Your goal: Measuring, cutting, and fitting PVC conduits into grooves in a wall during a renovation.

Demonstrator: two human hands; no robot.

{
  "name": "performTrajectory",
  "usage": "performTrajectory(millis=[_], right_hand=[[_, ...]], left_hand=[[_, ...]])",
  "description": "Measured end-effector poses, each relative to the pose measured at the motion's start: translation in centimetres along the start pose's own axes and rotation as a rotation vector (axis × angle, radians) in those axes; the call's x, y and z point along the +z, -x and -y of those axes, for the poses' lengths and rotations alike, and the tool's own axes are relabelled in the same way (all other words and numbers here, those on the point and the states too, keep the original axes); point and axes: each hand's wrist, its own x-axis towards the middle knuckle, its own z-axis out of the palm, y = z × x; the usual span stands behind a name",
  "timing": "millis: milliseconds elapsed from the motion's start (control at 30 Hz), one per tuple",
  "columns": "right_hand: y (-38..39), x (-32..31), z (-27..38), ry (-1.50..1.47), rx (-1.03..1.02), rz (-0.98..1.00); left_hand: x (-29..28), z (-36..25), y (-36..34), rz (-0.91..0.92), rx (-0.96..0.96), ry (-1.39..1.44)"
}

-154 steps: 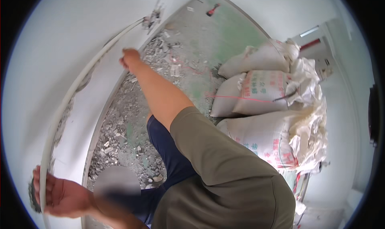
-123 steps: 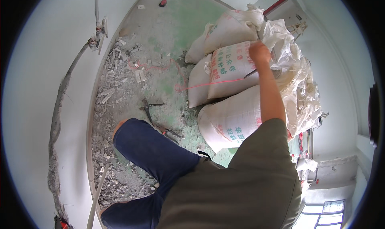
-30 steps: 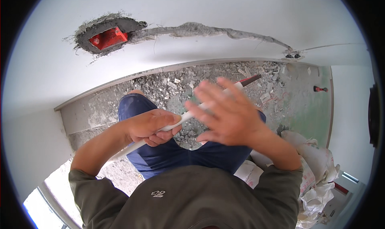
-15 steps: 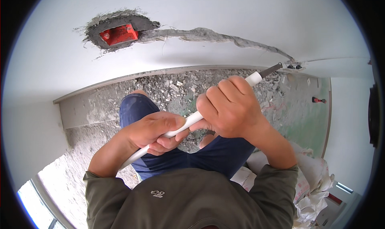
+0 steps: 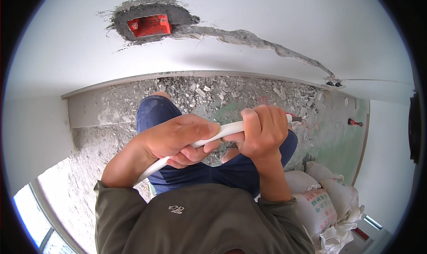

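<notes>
A white plastic conduit pipe runs slantwise across my lap, from low beside my left forearm up to the right. My left hand is closed around its middle, thumb lying along the top. Further up, my right hand grips it near the upper end. Between the hands the pipe bends slightly. A dark, narrow metal piece sticks out of the upper end, just past my right fingers; how far it reaches inside is hidden.
Ahead, the white wall holds a red junction box set in grey mortar, with a rough chased groove running right. Broken rubble covers the floor along the wall. Filled white sacks lie at lower right; a small red-and-black object lies far right.
My right hand and the pipe's upper end have come down and nearer, turning the pipe flatter. The pipe now curves between my hands, and less of the dark metal piece shows.
</notes>
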Motion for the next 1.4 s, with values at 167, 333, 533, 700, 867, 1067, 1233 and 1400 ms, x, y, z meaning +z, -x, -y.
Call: performTrajectory(millis=[167,333,533,700,867,1067,1233,1400], right_hand=[[-0.9,-0.1,-2.2,-0.072,-0.152,0.009],[-2.0,-1.3,-3.5,0.009,-0.255,0.177],[-2.3,-1.0,-2.7,0.079,-0.147,0.054],[-2.1,-1.0,-1.9,0.09,-0.07,-0.023],[-1.3,-1.4,-1.3,0.064,0.053,-0.023],[-0.5,-2.9,-3.6,-0.091,-0.08,0.081],[2.1,-4.6,-8.7,-0.176,-0.046,0.295],[5.8,-5.9,-12.0,-0.025,-0.009,0.351]], left_hand=[[-1.1,0.8,-0.1,0.0,-0.071,0.028],[-1.3,0.5,-0.5,0.058,-0.087,0.086],[-1.6,0.9,-1.2,0.17,0.057,0.174],[-0.4,0.7,-0.9,0.184,0.152,0.147],[0.0,0.8,-1.3,0.196,0.177,0.169],[-0.9,2.6,-0.9,0.148,0.041,0.002],[-1.6,1.2,0.5,0.036,-0.005,-0.239],[-1.9,-0.4,1.2,-0.043,-0.107,-0.386]])
